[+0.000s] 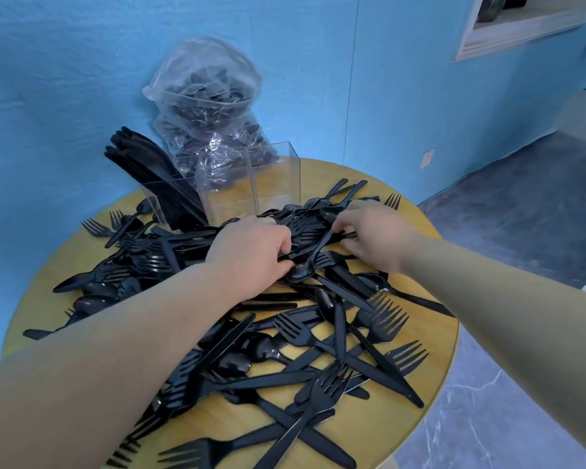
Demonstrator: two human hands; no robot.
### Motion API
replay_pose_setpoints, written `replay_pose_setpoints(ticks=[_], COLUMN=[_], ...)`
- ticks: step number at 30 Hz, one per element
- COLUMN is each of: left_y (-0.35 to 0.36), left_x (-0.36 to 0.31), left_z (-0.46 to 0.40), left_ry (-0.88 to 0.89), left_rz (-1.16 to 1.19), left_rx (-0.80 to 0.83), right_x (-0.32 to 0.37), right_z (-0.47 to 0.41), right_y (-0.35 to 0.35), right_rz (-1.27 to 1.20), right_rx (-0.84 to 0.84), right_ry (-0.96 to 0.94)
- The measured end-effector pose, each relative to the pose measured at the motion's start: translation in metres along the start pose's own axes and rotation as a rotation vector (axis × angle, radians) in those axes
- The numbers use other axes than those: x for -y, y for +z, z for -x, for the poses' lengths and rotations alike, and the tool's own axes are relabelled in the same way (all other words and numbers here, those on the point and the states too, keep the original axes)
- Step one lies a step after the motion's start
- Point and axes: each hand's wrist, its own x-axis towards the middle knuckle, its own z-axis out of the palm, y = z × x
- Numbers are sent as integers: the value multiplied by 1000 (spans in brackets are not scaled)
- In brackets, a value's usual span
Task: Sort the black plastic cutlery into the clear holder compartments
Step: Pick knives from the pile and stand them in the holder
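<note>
Black plastic forks, knives and spoons lie in a tangled pile across a round wooden table. The clear holder stands at the table's back with three compartments. Its left one holds several black knives; the middle and right ones look empty. My left hand lies on the pile's far part, fingers curled round some cutlery beside a spoon's bowl. My right hand pinches that spoon's thin handle end just in front of the holder.
A clear plastic bag full of more black cutlery leans on the blue wall behind the holder. The table edge drops off to a dark floor on the right. Loose forks lie near the table's front edge.
</note>
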Motion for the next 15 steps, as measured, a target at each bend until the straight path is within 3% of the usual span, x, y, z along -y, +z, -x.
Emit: replay_pose_setpoints(ticks=[4, 11, 15], left_y=[-4, -13, -14], left_x=[2, 18, 36], left_z=[-1, 6, 17], left_ry=[10, 3, -114], left_rz=[2, 222, 272], left_rx=[-14, -259, -298], right_x=[0, 2, 14], right_z=[-2, 4, 5], right_y=[0, -2, -8], right_rz=[5, -44, -113], right_rx=[-8, -89, -162], right_ry=[-3, -37, -100])
